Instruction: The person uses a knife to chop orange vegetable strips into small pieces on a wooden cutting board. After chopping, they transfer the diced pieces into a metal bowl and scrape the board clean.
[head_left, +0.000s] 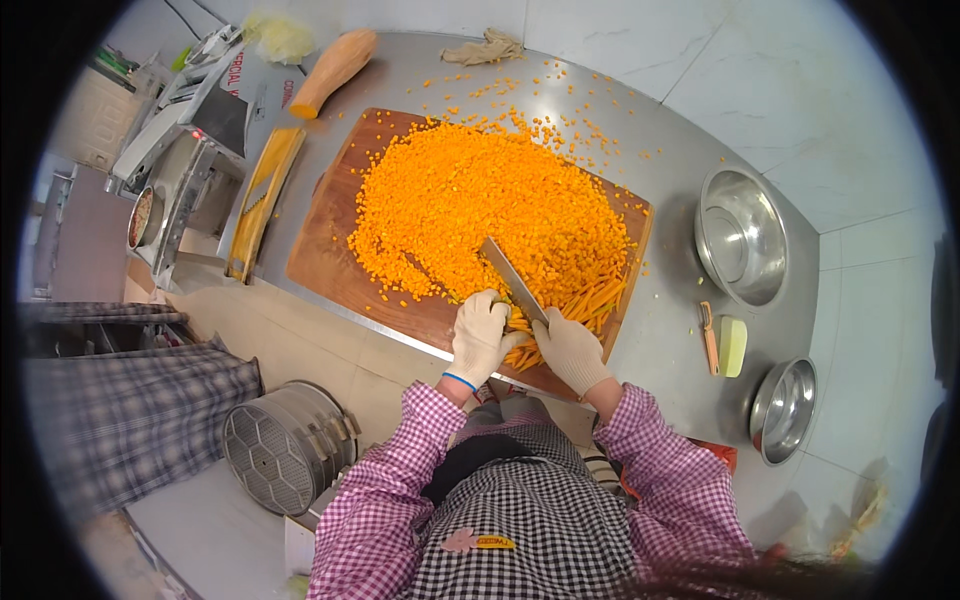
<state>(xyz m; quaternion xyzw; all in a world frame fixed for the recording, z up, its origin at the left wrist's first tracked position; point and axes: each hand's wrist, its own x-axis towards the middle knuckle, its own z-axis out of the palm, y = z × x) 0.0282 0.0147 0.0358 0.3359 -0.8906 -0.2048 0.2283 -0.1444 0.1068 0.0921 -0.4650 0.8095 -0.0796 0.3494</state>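
Observation:
My right hand (568, 349), in a pale knit glove, grips a wide-bladed kitchen knife (514, 281), its blade pointing up and left over the board. Close to its left, my gloved left hand (480, 337) has curled fingers on orange vegetable sticks beside the blade. More cut sticks (596, 301) lie at the lower right edge of the heap. A large heap of small orange dice (480, 195), probably squash, covers much of the wooden cutting board (322, 259). What lies under my left fingers is partly hidden.
Left of the board are a yellow-framed slicer (262, 206) and a long butternut squash (334, 73) with a cut end. Steel bowls (741, 236) (784, 411), a peeler (709, 339) and a pale green block (732, 346) stand right. A crumpled cloth (484, 49) lies behind; stacked steamer trays (289, 446) are lower left.

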